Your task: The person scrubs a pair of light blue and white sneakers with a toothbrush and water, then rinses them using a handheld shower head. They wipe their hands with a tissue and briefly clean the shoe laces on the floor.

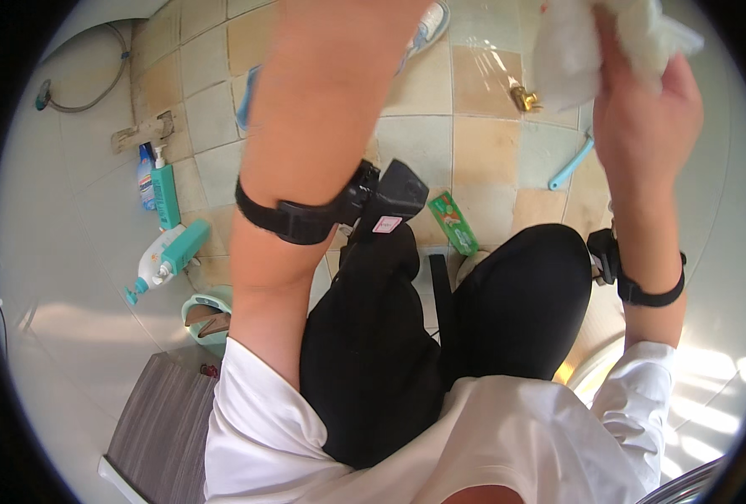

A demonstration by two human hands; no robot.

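Note:
At the upper right, my right hand (646,126) is closed around a crumpled white tissue (566,50), whose loose folds hang beside the fingers and run past the top edge. My left forearm (322,101) reaches straight up the picture and leaves it at the top; that hand lies outside the view. A black band with a small black box (390,202) is strapped on the left arm, and a similar band (654,290) circles my right wrist. Nearest below the right hand are a brass tap (523,98) and a light-blue handle (571,164).
A green packet (453,223) lies on the tiles by my knees. Teal pump bottles (166,195), a white bottle (151,260) and a blue bottle (146,178) are grouped at left. A pale-green bin (209,315) stands beside a grey wood-grain cabinet (158,420).

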